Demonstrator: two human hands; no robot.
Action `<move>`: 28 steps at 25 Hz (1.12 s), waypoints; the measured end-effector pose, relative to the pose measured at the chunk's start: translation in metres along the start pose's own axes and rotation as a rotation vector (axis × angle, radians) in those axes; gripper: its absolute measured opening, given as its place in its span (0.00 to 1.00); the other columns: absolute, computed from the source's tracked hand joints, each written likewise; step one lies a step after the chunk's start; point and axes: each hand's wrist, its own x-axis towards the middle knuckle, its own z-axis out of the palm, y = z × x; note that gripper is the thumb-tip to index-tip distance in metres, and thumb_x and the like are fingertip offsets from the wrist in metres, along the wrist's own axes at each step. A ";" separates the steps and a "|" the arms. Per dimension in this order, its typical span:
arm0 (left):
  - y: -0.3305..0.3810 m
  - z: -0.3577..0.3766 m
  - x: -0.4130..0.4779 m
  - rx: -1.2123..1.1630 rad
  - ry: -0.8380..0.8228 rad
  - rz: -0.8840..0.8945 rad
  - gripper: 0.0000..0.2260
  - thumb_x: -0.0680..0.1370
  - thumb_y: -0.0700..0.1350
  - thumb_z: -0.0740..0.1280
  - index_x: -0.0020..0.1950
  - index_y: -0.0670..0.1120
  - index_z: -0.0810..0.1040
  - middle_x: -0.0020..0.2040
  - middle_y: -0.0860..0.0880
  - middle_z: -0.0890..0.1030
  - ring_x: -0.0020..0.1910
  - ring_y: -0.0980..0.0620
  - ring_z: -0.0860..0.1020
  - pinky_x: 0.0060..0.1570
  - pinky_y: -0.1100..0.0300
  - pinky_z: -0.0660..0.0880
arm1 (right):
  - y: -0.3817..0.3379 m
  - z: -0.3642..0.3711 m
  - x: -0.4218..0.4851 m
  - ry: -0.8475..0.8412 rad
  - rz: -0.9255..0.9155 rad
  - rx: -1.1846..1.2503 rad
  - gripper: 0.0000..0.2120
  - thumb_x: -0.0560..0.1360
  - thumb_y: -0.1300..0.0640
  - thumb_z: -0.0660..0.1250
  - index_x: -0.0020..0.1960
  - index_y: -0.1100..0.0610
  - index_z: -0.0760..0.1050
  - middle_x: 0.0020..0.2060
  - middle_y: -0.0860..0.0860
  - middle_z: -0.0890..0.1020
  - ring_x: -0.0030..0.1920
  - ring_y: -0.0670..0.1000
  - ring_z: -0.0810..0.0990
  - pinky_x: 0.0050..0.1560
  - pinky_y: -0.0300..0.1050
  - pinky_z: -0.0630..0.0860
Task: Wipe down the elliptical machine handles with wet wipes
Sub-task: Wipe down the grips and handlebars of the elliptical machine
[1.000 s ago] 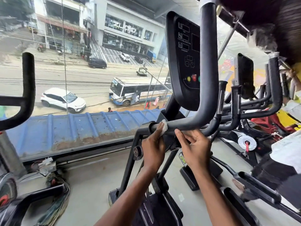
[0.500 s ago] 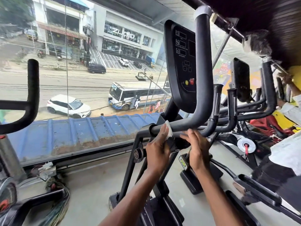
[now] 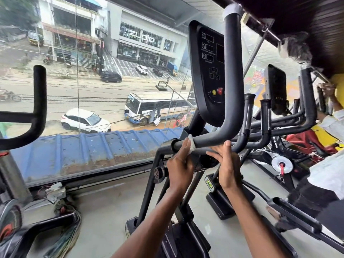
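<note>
Big glass window [image 3: 93,90] fills the far side of this gym room. Outside, down on the street, are a white and blue bus [image 3: 149,107] and a white car [image 3: 83,120].

Right in front stands the tall black elliptical machine [image 3: 149,192]. Its flat black screen panel with a red button [image 3: 206,71] is up at 12 o'clock. The thick black bent metal handle [image 3: 232,90] runs down past the panel, then turns flat and goes off to 9 o'clock.

The left hand [image 3: 179,164] and the right hand [image 3: 228,168] both reach up to that flat part. The small white wet wipe [image 3: 191,144] sits on the bar at the top of the left hand, at its 12 o'clock.

Since a second ago the wipe has hardly moved. It is still on the same low, flat bit near the bar's left end. The right hand has slid a tiny way toward 3 o'clock. So I think only this short bit is getting clean, and the tall part is still to do.

The left fingers [image 3: 184,146] curl up and pinch the wipe against the bar. The right hand is just beside the wipe, at its 3 o'clock. Its thumb sits on the front of the bar and its fingers go under it, so it holds the bar steady.
</note>
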 end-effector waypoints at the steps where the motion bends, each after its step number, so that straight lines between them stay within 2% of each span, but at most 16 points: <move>1: -0.007 -0.001 0.006 0.013 -0.010 -0.096 0.21 0.79 0.36 0.65 0.70 0.51 0.80 0.58 0.42 0.84 0.56 0.47 0.83 0.47 0.65 0.75 | 0.000 0.000 0.000 0.012 0.005 -0.003 0.36 0.72 0.18 0.52 0.48 0.43 0.86 0.49 0.44 0.89 0.54 0.47 0.87 0.63 0.67 0.77; 3: -0.009 -0.001 0.011 0.012 -0.009 -0.172 0.21 0.79 0.36 0.66 0.69 0.52 0.81 0.53 0.40 0.85 0.51 0.45 0.85 0.42 0.63 0.73 | 0.001 0.000 0.000 0.023 0.007 0.002 0.36 0.71 0.18 0.52 0.48 0.45 0.84 0.47 0.45 0.89 0.53 0.47 0.87 0.63 0.68 0.77; 4: -0.003 -0.001 0.010 -0.007 -0.003 -0.137 0.20 0.79 0.35 0.65 0.68 0.51 0.81 0.54 0.42 0.86 0.53 0.46 0.85 0.44 0.61 0.76 | 0.001 -0.001 -0.001 0.020 0.009 0.004 0.37 0.71 0.18 0.52 0.48 0.46 0.84 0.48 0.47 0.89 0.53 0.48 0.87 0.63 0.68 0.77; 5: 0.007 -0.002 0.005 -0.041 -0.003 -0.061 0.21 0.79 0.33 0.65 0.68 0.49 0.81 0.58 0.44 0.86 0.58 0.49 0.83 0.51 0.61 0.78 | 0.002 -0.001 -0.001 0.017 0.009 0.003 0.37 0.72 0.18 0.52 0.48 0.46 0.85 0.49 0.49 0.89 0.53 0.48 0.87 0.63 0.68 0.77; 7: 0.021 -0.002 -0.008 -0.085 0.006 0.125 0.21 0.77 0.31 0.64 0.69 0.43 0.81 0.66 0.45 0.82 0.67 0.53 0.79 0.64 0.62 0.76 | 0.002 -0.002 0.000 -0.003 -0.006 0.007 0.36 0.74 0.20 0.52 0.50 0.45 0.86 0.51 0.49 0.89 0.55 0.50 0.87 0.64 0.66 0.77; 9: 0.014 -0.001 -0.008 -0.074 0.011 0.193 0.21 0.77 0.34 0.61 0.70 0.42 0.80 0.69 0.46 0.80 0.69 0.53 0.77 0.68 0.61 0.74 | 0.000 -0.001 0.001 -0.012 -0.021 0.008 0.34 0.75 0.21 0.51 0.52 0.42 0.86 0.53 0.46 0.88 0.56 0.50 0.86 0.64 0.65 0.78; 12: 0.002 -0.002 0.004 -0.026 -0.005 0.103 0.23 0.78 0.30 0.63 0.71 0.45 0.79 0.69 0.48 0.80 0.69 0.54 0.78 0.65 0.53 0.77 | -0.002 -0.002 0.000 0.006 -0.016 -0.015 0.30 0.74 0.20 0.50 0.50 0.34 0.85 0.51 0.42 0.88 0.55 0.47 0.86 0.63 0.66 0.78; 16: 0.025 -0.001 0.003 -0.043 -0.026 0.308 0.27 0.74 0.26 0.59 0.72 0.38 0.77 0.71 0.44 0.78 0.73 0.50 0.74 0.71 0.52 0.73 | -0.003 -0.002 -0.002 -0.003 -0.044 -0.027 0.28 0.75 0.21 0.49 0.50 0.31 0.84 0.49 0.40 0.88 0.55 0.48 0.86 0.62 0.65 0.79; 18: 0.031 -0.004 0.010 -0.094 -0.050 0.387 0.28 0.73 0.24 0.59 0.71 0.36 0.76 0.70 0.42 0.78 0.73 0.48 0.75 0.70 0.49 0.74 | -0.002 -0.001 -0.002 -0.002 -0.044 -0.020 0.29 0.75 0.20 0.49 0.49 0.32 0.85 0.48 0.40 0.88 0.54 0.49 0.87 0.62 0.64 0.79; 21: 0.039 -0.010 0.019 -0.110 -0.055 0.438 0.24 0.74 0.23 0.64 0.68 0.37 0.79 0.67 0.43 0.81 0.68 0.50 0.79 0.66 0.56 0.76 | 0.003 -0.003 0.000 0.022 -0.035 0.007 0.35 0.74 0.20 0.51 0.46 0.44 0.86 0.46 0.46 0.89 0.51 0.49 0.87 0.61 0.64 0.79; 25: 0.024 -0.012 0.013 -0.043 -0.027 0.307 0.24 0.73 0.26 0.66 0.68 0.40 0.80 0.64 0.44 0.83 0.62 0.51 0.82 0.64 0.71 0.72 | 0.012 -0.004 0.003 0.005 -0.048 -0.036 0.37 0.76 0.21 0.49 0.50 0.47 0.85 0.49 0.51 0.89 0.53 0.51 0.87 0.61 0.67 0.78; 26: 0.020 -0.012 0.013 -0.025 -0.021 0.270 0.24 0.74 0.27 0.66 0.68 0.41 0.81 0.63 0.44 0.84 0.61 0.51 0.82 0.63 0.72 0.71 | 0.013 -0.005 0.003 0.004 -0.044 -0.037 0.36 0.76 0.21 0.48 0.50 0.46 0.85 0.50 0.51 0.89 0.54 0.51 0.87 0.61 0.67 0.77; 28: 0.026 -0.009 0.012 -0.030 0.004 0.235 0.22 0.75 0.28 0.66 0.67 0.41 0.81 0.63 0.46 0.84 0.63 0.52 0.81 0.64 0.66 0.75 | 0.013 -0.005 0.004 0.007 -0.060 -0.026 0.35 0.77 0.22 0.49 0.48 0.45 0.86 0.49 0.50 0.89 0.54 0.52 0.87 0.60 0.67 0.78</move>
